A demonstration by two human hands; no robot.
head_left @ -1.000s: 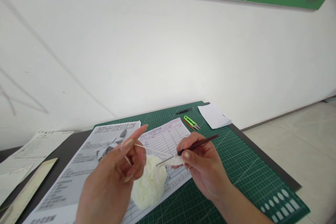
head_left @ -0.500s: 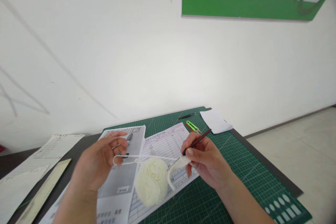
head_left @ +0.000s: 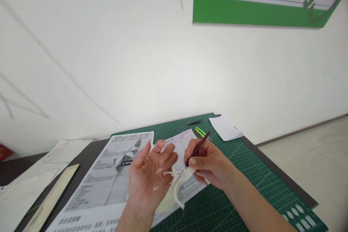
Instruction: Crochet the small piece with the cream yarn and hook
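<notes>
My right hand (head_left: 208, 165) pinches a dark brown crochet hook (head_left: 199, 148), its shaft pointing up and right, along with a small cream knitted piece (head_left: 186, 177) whose tail curls downward. Close on its left is my left hand (head_left: 153, 172), palm turned up and fingers loosely curled, with white yarn (head_left: 168, 173) running at its fingers. How the yarn passes around those fingers is blurred. A cream yarn ball (head_left: 167, 201) lies partly hidden behind my left hand, on the printed form (head_left: 181, 145).
A green cutting mat (head_left: 244, 166) spreads beneath everything. Green-handled snips (head_left: 200, 131), a black pen (head_left: 195, 122) and white paper (head_left: 225, 128) lie toward the back. On the left are a printed sheet (head_left: 108, 174), a ruler (head_left: 53, 195) and more papers (head_left: 62, 156).
My left hand has moved right, close to my right hand, and turned its palm up, covering much of the yarn ball. The long yarn loop between the hands has shortened. The view has shifted slightly.
</notes>
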